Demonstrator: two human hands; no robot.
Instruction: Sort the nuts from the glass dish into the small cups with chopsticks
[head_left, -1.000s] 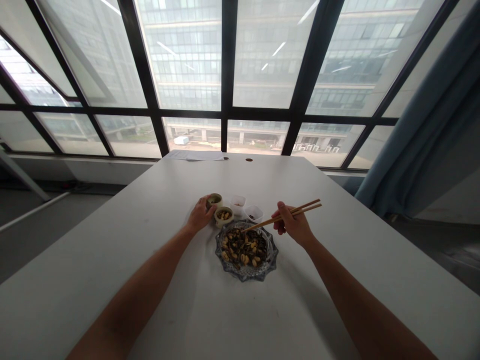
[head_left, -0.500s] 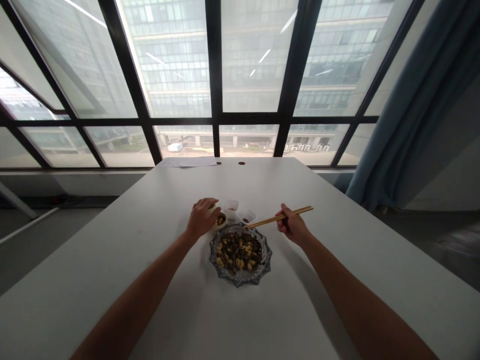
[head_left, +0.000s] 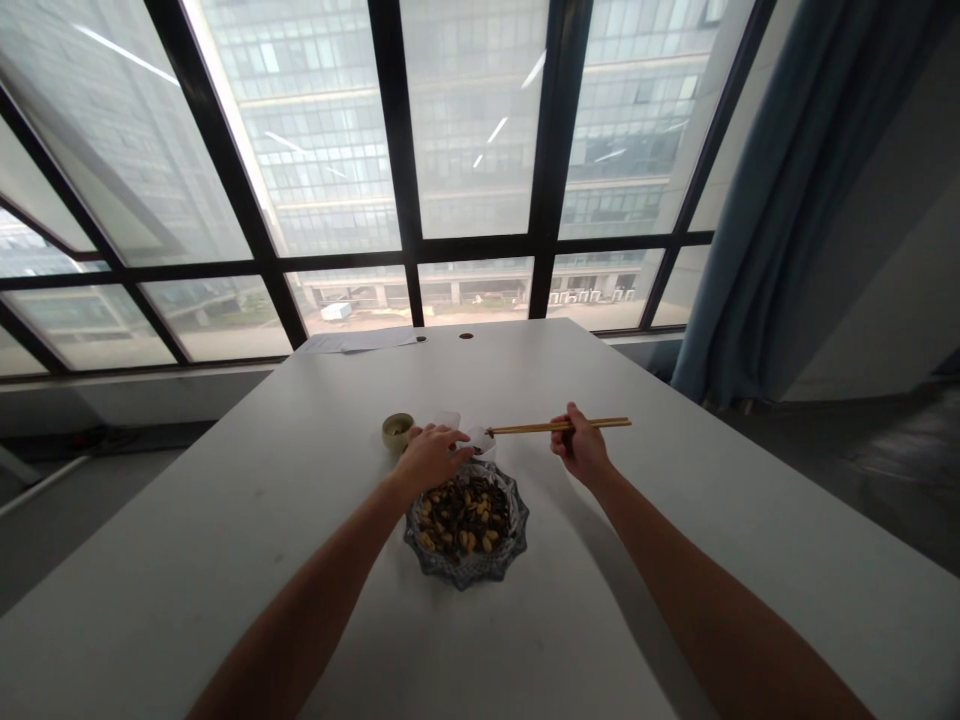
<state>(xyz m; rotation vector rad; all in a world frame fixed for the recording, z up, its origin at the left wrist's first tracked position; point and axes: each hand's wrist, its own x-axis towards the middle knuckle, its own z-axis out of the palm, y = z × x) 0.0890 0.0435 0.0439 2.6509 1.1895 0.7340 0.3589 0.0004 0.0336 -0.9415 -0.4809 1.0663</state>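
black-framed windows [head_left: 472,120] | daylight | blue curtain [head_left: 780,200] right | white table [head_left: 540,620] | grey floor [head_left: 877,480]

On the table [head_left: 300,540] before me, the bowl [head_left: 517,535] holds nuts [head_left: 466,541] and seeds [head_left: 466,500]. Behind it, my left fingers [head_left: 450,438] are between a pot [head_left: 397,440] on the left and a tub [head_left: 488,451] on the right, where the chopsticks [head_left: 525,428] point from my right fingers [head_left: 562,445]. Papers [head_left: 364,340] lie at the table's far end, left, before the window [head_left: 480,110].
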